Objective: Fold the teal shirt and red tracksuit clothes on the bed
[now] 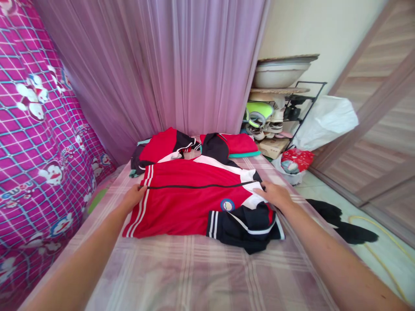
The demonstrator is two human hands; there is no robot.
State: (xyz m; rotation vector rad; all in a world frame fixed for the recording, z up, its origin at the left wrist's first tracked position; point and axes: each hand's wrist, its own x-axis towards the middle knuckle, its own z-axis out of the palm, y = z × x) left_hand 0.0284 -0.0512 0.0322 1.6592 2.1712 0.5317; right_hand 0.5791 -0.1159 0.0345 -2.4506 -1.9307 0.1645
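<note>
A red zip jacket (pixel 181 207) with white panels and dark striped sleeves lies flat on a plaid bed sheet (pixel 155 272), its collar to the right. The black zip runs across it between my hands. My left hand (pixel 134 195) pinches the white-striped hem at the zip's left end. At the collar end, my right hand (pixel 274 193) grips the jacket's edge with the thumb on top. The near sleeve (pixel 246 224) is folded over beside a round badge (pixel 227 204). The far sleeve (pixel 215 149) stretches toward the back.
Behind the jacket lie a rumpled red and dark garment (pixel 162 144) and a folded red garment (pixel 241 144) over a teal one. Purple curtains (pixel 181 65) hang beyond the bed. To the right stand a shoe rack (pixel 301 121), a white bag (pixel 327 123) and a wooden wardrobe (pixel 366 129).
</note>
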